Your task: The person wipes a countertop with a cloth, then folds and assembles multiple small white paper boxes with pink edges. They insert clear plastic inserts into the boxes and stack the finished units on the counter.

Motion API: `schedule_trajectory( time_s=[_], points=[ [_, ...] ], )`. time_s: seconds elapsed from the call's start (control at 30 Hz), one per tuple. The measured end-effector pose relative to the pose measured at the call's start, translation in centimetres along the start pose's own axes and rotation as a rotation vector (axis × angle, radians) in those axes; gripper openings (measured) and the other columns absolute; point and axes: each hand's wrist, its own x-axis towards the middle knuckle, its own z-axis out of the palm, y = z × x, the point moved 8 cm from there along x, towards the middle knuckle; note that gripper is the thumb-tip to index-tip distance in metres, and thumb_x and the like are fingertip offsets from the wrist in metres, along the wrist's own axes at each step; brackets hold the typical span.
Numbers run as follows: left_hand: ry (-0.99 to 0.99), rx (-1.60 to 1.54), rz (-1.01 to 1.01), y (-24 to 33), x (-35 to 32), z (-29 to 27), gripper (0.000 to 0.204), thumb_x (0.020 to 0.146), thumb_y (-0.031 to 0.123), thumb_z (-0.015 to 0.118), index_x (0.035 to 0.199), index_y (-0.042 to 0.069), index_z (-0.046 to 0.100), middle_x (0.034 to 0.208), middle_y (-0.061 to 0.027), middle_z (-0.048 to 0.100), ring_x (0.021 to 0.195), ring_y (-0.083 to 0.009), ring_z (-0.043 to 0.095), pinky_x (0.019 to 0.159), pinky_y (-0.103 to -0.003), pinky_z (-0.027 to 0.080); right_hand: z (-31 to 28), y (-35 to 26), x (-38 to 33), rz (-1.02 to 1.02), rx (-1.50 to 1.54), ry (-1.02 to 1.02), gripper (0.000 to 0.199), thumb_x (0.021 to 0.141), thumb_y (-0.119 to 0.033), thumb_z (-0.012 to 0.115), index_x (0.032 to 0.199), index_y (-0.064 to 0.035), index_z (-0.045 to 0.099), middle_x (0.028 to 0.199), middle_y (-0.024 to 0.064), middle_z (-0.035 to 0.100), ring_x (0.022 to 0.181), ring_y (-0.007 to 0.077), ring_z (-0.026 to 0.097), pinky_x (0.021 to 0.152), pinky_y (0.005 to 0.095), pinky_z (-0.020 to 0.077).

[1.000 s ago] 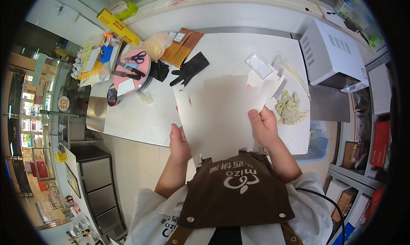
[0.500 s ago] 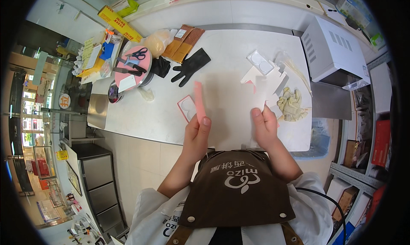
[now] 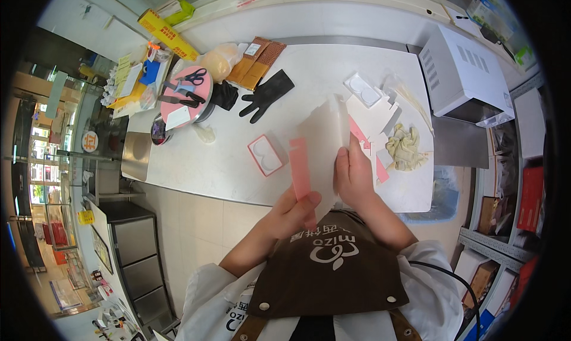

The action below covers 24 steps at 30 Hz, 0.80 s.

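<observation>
Between my hands is a thin white cardboard box piece (image 3: pixel 322 133) with a pink side flap (image 3: pixel 300 168), held above the table edge. My left hand (image 3: pixel 292 213) pinches the lower end of the pink flap between thumb and fingers. On the opposite side, my right hand (image 3: pixel 355 173) grips the upright white panel, thumb toward me. Left of the piece lies a small pink-edged box (image 3: pixel 264 155) with a white insert of two round shapes. Beyond my right hand are flat white and pink card pieces (image 3: pixel 372 119) and another white two-round insert (image 3: pixel 363 90).
A crumpled yellowish cloth (image 3: pixel 407 147) lies at the table's right, near a white microwave (image 3: pixel 467 73). Farther left are a black glove (image 3: pixel 267 94), a brown padded envelope (image 3: pixel 256 62), and a pink turntable (image 3: pixel 201 94) bearing scissors (image 3: pixel 193 77) and knives.
The cardboard piece has turned and its sides have come closer together. My left hand moved right and nearer to me, uncovering the small pink-edged box; my right hand shifted slightly left.
</observation>
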Motion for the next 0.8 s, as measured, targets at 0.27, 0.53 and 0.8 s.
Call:
schedule_trajectory(
  time_s=[0.27, 0.53, 0.8],
  points=[
    [0.149, -0.013, 0.002, -2.6, -0.2, -3.3, 0.049, 0.106, 0.032, 0.049, 0.137, -0.005, 0.049, 0.12, -0.0159, 0.066, 0.095, -0.0227, 0.07, 0.084, -0.034, 0.054, 2.1, -0.9, -0.1, -0.19, 0.163, 0.031, 0.063, 0.114, -0.038, 0.03, 0.156, 0.0088, 0.032, 0.154, 0.0267, 0.043, 0.138, 0.0328, 0.05, 0.115, 0.0405, 0.0371],
    [0.224, -0.201, 0.073, -2.1, -0.2, -5.8, 0.047, 0.106, 0.027, 0.05, 0.139, -0.006, 0.051, 0.128, -0.0117, 0.063, 0.115, -0.0196, 0.061, 0.096, -0.035, 0.05, 1.1, 1.8, 0.8, 0.117, 0.629, -0.158, 0.042, 0.113, -0.029, 0.043, 0.139, 0.0028, 0.053, 0.118, 0.0071, 0.068, 0.105, 0.0114, 0.064, 0.091, 0.0262, 0.0503],
    [0.241, 0.027, 0.149, 0.4, 0.1, -2.0, 0.054, 0.107, 0.024, 0.043, 0.153, -0.003, 0.037, 0.136, -0.0087, 0.055, 0.119, -0.0153, 0.052, 0.101, -0.032, 0.044, 0.2, -0.7, 1.4, 0.004, -0.118, -0.084, 0.048, 0.101, -0.012, 0.062, 0.147, -0.0009, 0.053, 0.063, 0.0035, 0.06, 0.051, 0.0134, 0.057, 0.051, 0.03, 0.0443]
  ],
)
